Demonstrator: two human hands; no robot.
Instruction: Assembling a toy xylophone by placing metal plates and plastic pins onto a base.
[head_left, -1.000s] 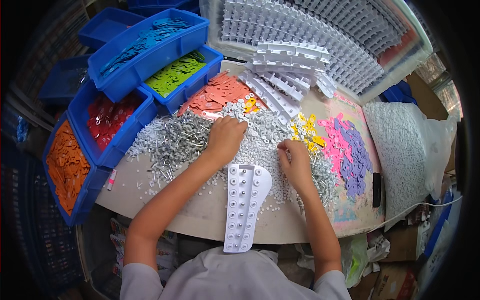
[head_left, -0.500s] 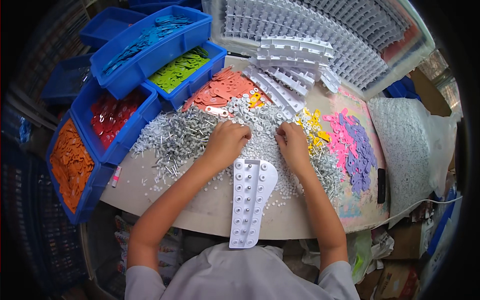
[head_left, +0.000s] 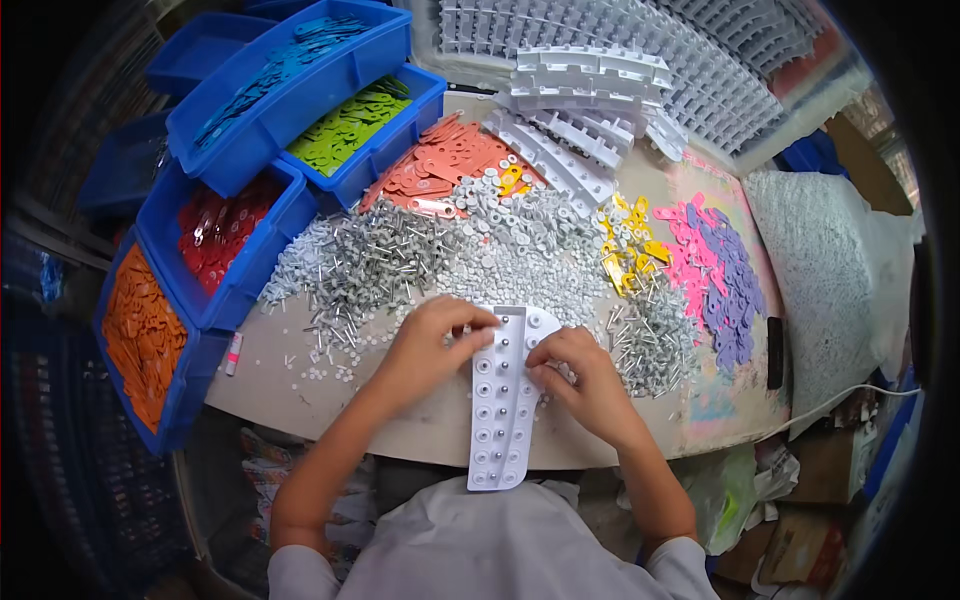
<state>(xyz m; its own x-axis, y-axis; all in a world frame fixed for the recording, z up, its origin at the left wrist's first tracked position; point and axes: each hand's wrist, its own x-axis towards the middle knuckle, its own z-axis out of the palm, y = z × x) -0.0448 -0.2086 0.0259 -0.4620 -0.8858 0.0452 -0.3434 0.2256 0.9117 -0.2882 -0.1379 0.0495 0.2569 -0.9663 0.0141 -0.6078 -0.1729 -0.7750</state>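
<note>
A long white plastic fixture [head_left: 504,400] lies at the table's front edge, pointing toward me. Rows of round white pieces sit along both its sides, and small metal studs run down its middle channel. My left hand [head_left: 428,345] is over its upper left edge, thumb and forefinger bent close together near the top of the left row. On the other side my right hand [head_left: 585,378] has its fingertips pinched over the upper part of the right row. Whatever either hand holds is too small or hidden. Beyond the hands spreads a pile of small white round pieces [head_left: 520,265].
Silver pins [head_left: 385,260] are heaped at left, more pins [head_left: 650,345] at right. Coral tags [head_left: 440,165], yellow tags [head_left: 630,250], pink tags [head_left: 690,240] and purple tags [head_left: 735,300] lie around. Blue bins [head_left: 235,300] stand left; white fixtures [head_left: 590,75] are stacked at the back.
Both hands have drawn back toward me from the pile of white pieces to the upper end of the fixture, one on each side of it.
</note>
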